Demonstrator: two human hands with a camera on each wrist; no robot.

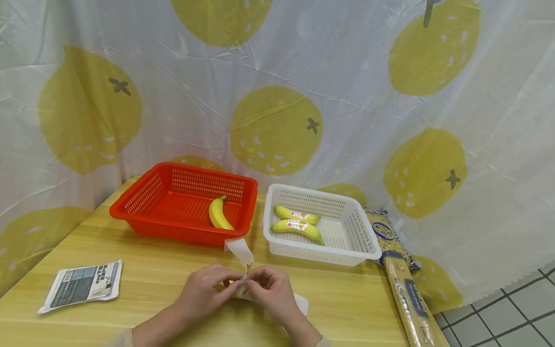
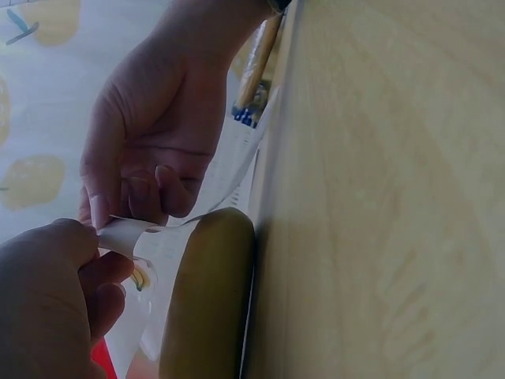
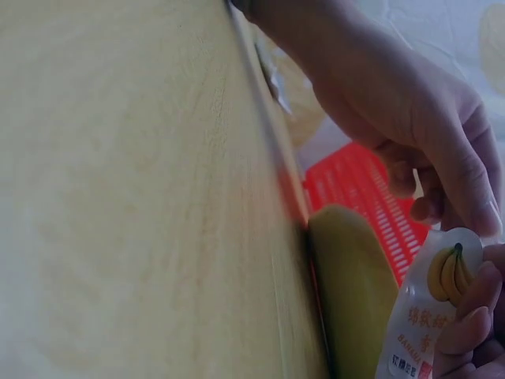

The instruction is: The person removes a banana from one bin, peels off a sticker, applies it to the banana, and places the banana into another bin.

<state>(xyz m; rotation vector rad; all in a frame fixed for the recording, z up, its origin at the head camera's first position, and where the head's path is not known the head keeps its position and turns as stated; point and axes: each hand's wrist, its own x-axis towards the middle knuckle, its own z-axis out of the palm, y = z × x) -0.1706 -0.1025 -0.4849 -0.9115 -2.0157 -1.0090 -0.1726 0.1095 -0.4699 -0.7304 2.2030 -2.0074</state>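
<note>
Just in front of the baskets, my left hand (image 1: 205,290) and right hand (image 1: 273,291) meet with fingertips close together. Between them is a clear banana label (image 3: 430,316) printed with a bunch of bananas. The left thumb and finger pinch one edge of the label, and the right fingers pinch it too. Below lies a yellow-green banana (image 2: 209,300) on the table, mostly hidden by the hands in the head view. A white paper strip (image 1: 240,251) sticks up beyond the fingertips. More white paper (image 1: 301,303) shows beside the right wrist.
The red basket (image 1: 173,232) at the back holds one plain banana (image 1: 218,213). Beside it, a white basket (image 1: 316,253) holds two labelled bananas (image 1: 297,229). A flat printed packet (image 1: 82,285) lies at left; pasta bags (image 1: 407,294) line the right edge.
</note>
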